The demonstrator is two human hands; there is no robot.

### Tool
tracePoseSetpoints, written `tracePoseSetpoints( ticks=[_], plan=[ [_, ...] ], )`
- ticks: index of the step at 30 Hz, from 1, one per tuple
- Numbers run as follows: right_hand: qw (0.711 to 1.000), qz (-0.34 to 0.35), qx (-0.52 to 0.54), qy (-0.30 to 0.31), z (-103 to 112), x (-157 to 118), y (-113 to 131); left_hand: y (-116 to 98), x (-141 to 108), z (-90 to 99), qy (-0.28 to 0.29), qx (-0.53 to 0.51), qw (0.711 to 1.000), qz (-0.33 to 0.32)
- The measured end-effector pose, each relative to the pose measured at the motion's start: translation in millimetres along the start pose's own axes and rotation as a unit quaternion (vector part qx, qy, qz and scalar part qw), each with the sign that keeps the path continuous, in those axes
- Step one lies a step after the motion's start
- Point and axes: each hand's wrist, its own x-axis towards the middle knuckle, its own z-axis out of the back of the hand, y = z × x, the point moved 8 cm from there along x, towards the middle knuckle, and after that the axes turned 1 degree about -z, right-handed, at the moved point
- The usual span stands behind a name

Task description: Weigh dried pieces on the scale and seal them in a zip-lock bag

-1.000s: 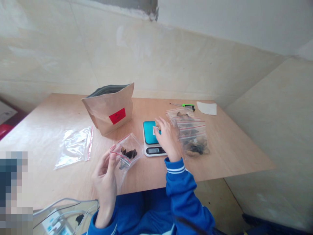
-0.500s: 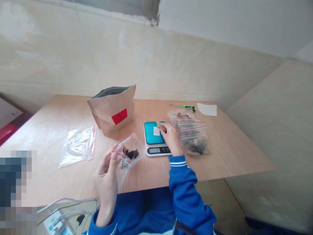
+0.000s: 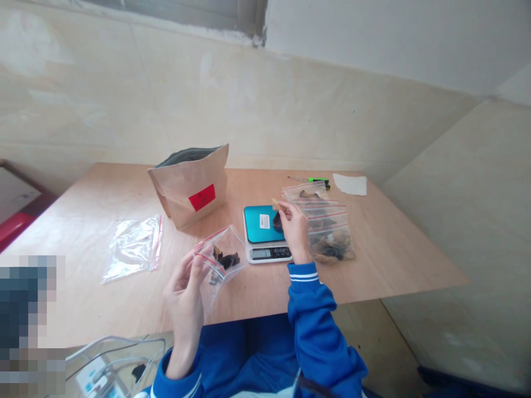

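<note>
My left hand [image 3: 186, 293] pinches the edge of a clear zip bag [image 3: 234, 243] with a red stripe. Dark dried pieces [image 3: 226, 258] lie inside that bag, just left of the scale. Between the fingertips of my right hand [image 3: 293, 229] is a light brown dried piece [image 3: 275, 205], raised over the right side of the scale's teal plate [image 3: 253, 226]. A dark piece [image 3: 277, 221] shows beside those fingers, above or on the plate; I cannot tell which. The scale's display [image 3: 261, 254] faces me, its digits too small to read.
An open brown paper pouch [image 3: 178, 193] with a red label stands behind the left hand. Flat clear bags [image 3: 133, 249] lie at left. Filled zip bags [image 3: 327, 221] overlap at right, near a green-handled tool [image 3: 318, 180] and a white sheet [image 3: 350, 184]. Cables [image 3: 124, 340] hang below the table's front edge.
My right hand has shifted slightly right across the scale, with the light brown piece now at its fingertips. A dark piece now shows beside it. The left hand keeps its bag, slightly further right.
</note>
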Motion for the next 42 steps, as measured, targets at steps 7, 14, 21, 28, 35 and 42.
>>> tracePoseSetpoints(
  ticks=[7, 14, 21, 28, 35, 42],
  plan=[
    [0.992, -0.067, 0.102, -0.011, 10.7, 0.0, -16.2, 1.8, 0.8, 0.2, -0.003, -0.008, 1.0, 0.005],
    [0.961, -0.054, 0.268, 0.045, 9.1, -33.5, 54.8, 4.9, 0.6, -4.3, 0.006, -0.023, 0.999, 0.029],
    [0.945, 0.029, 0.24, 0.22, -3.5, -65.9, 108.7, 7.8, -0.5, -10.3, 0.019, -0.082, 0.995, 0.062],
    [0.954, -0.016, 0.251, 0.162, 14.4, -64.8, 78.5, 7.4, -5.3, -16.7, 0.059, -0.104, 0.986, 0.114],
    [0.912, -0.018, 0.3, 0.28, 3.1, -88.7, 85.2, 13.6, -10.7, -37.0, 0.156, -0.088, 0.972, 0.154],
    [0.927, -0.112, 0.338, 0.119, 10.5, -83.7, 62.6, 7.2, -21.2, -54.7, 0.204, -0.116, 0.953, 0.189]
  ],
)
